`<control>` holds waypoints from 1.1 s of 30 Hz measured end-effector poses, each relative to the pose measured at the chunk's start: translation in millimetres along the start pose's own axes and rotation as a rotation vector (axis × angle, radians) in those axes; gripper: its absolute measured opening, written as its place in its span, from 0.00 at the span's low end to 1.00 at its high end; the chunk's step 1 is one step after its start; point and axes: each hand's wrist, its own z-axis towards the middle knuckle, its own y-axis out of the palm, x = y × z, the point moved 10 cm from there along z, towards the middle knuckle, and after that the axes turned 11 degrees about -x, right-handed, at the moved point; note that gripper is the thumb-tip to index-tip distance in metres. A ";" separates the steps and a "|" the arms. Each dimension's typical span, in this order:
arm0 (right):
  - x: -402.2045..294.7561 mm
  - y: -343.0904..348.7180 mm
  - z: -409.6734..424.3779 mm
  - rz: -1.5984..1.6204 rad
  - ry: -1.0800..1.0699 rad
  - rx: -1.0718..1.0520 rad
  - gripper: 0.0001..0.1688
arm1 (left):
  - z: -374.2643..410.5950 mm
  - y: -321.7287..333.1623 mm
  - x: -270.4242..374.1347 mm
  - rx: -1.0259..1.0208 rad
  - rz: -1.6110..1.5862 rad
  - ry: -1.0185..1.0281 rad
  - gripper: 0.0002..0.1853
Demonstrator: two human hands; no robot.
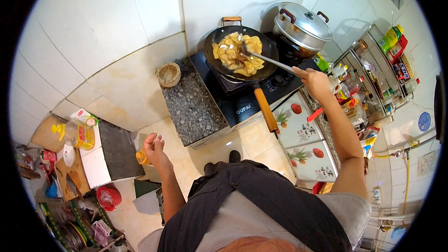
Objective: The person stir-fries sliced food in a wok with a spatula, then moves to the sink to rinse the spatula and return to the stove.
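Observation:
My right hand grips the handle of a metal spatula, whose blade rests among sliced potatoes in a dark wok. Brown sauce shows near the middle of the slices. The wok sits on the left burner of a black gas stove, with its wooden handle pointing towards me. Free of the wok, my left hand is raised at the left, palm up with fingers loosely curled and nothing in it. An orange cap or bottle top shows just behind that hand.
A lidded steamer pot stands on the right burner. A stone mortar sits on the granite counter. Bottles fill a wire rack at the right. An oil bottle and a cutting board lie left, above a red bin.

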 end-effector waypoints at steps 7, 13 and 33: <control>62.2 -6.6 -36.8 0.548 0.162 -0.123 0.23 | 3.1 15.1 -7.4 -0.059 0.039 -0.027 0.09; 49.5 -11.2 -52.4 0.696 0.196 -0.369 0.19 | 6.6 26.8 -7.5 -0.087 0.021 -0.022 0.10; -26.3 18.6 -20.2 0.783 0.105 -0.184 0.20 | -9.8 -21.3 -7.7 0.025 0.034 -0.029 0.10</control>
